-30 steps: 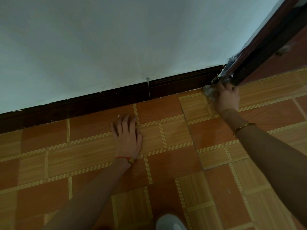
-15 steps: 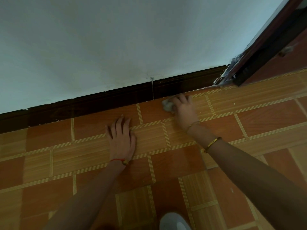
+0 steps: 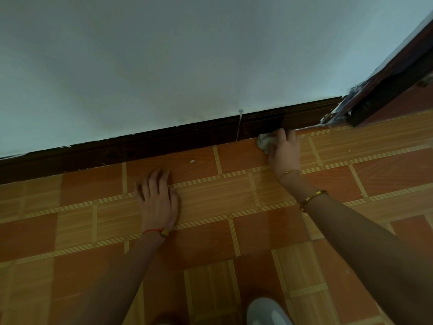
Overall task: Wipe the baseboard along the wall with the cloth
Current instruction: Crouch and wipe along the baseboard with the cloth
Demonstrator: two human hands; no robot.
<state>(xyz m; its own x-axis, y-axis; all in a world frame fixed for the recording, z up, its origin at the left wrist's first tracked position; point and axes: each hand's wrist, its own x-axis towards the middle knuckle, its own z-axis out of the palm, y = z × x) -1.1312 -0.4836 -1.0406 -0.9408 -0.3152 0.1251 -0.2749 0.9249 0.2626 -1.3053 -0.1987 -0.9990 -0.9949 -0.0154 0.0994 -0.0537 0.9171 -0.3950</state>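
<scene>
A dark brown baseboard [image 3: 140, 151] runs along the foot of the white wall, rising from lower left to upper right. My right hand [image 3: 284, 151] grips a crumpled pale grey cloth [image 3: 264, 143] and holds it against the bottom of the baseboard, just right of a vertical seam [image 3: 239, 127] in the board. The cloth sticks out to the left of my fingers. My left hand [image 3: 157, 200] lies flat on the orange tiled floor with fingers spread, a short way in front of the baseboard, holding nothing.
A dark wooden door frame [image 3: 386, 85] meets the baseboard's right end, with smears of white paint at its foot. A pale shoe [image 3: 267, 313] shows at the bottom edge. Small white flecks lie on the floor tiles [image 3: 192, 161] near the board.
My right hand slid the cloth left along the baseboard, from the foot of the door frame to near the seam. My left hand stayed flat on the floor.
</scene>
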